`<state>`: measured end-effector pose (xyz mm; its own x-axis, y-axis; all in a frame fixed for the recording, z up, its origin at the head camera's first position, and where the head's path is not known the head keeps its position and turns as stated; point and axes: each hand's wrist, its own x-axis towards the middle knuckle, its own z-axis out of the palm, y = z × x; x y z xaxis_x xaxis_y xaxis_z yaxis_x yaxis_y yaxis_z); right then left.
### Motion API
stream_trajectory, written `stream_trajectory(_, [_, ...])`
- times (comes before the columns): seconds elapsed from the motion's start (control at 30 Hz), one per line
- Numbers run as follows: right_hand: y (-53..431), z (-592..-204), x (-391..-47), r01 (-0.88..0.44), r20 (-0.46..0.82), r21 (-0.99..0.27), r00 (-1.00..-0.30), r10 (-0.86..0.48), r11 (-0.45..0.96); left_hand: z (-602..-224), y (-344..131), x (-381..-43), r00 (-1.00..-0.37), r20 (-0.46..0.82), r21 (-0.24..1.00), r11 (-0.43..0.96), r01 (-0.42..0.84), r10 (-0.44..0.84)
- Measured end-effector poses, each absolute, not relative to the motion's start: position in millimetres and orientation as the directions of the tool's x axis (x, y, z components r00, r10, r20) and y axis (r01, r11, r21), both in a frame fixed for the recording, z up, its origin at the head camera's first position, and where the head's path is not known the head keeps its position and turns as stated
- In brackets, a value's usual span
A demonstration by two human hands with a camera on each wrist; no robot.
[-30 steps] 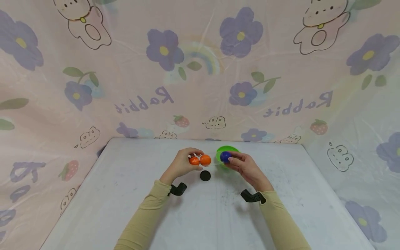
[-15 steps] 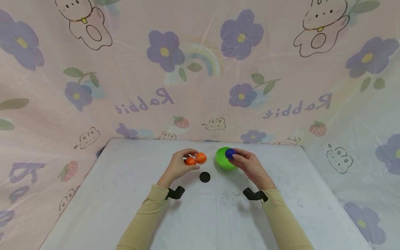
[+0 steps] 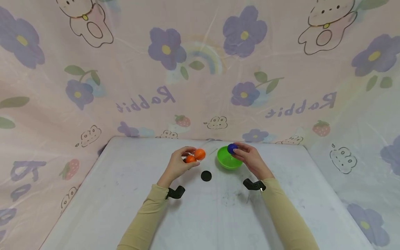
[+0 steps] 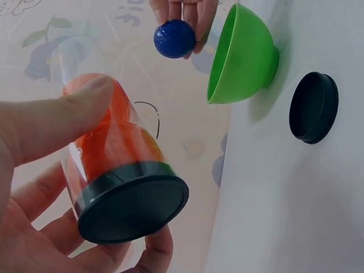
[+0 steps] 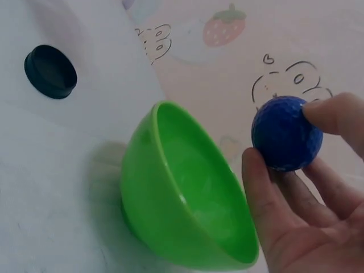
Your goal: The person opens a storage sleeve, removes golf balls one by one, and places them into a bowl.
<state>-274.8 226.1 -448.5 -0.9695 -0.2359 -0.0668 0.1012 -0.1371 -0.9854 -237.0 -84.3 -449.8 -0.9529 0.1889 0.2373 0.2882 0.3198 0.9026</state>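
My left hand (image 3: 177, 166) grips a clear tube (image 4: 77, 54) that stands tilted. Two orange balls (image 3: 199, 154) sit inside it, and a black cap (image 4: 133, 205) closes one end. To the right, my right hand (image 3: 252, 160) pinches a blue golf ball (image 5: 287, 133) between thumb and fingers. That ball is held over the far part of a green bowl (image 3: 229, 166), apart from its rim in the right wrist view. The bowl stands upright on the table, and its visible inside holds nothing.
On the white table (image 3: 200, 218) a loose black lid (image 3: 206, 176) lies between the hands, nearer me than the bowl. A patterned cloth (image 3: 200, 80) rises behind the table and along both sides.
My right hand has moved right and farther away with the blue golf ball, showing more of the bowl. My left hand has drawn slightly left with the tube.
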Motion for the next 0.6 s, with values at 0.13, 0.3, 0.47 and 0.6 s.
stream_trajectory(0.13, [225,-452,-279,0.099,-0.071,-0.988,-0.970,-0.231,-0.116,-450,-84,-237,-0.952,0.241,0.902,0.317,0.292,0.190])
stream_trajectory(0.3, [224,-458,-285,0.099,-0.088,-0.994,-0.971,-0.221,-0.040,-451,-84,-237,-0.952,0.236,0.905,0.313,0.288,0.193])
stream_trajectory(0.47, [222,-462,-290,0.095,-0.109,-0.993,-0.968,-0.227,0.072,-452,-84,-237,-0.955,0.232,0.903,0.323,0.283,0.187])
stream_trajectory(0.6, [219,-462,-291,0.045,-0.101,-0.976,-0.959,-0.264,0.212,-453,-84,-236,-0.956,0.220,0.906,0.322,0.274,0.193])
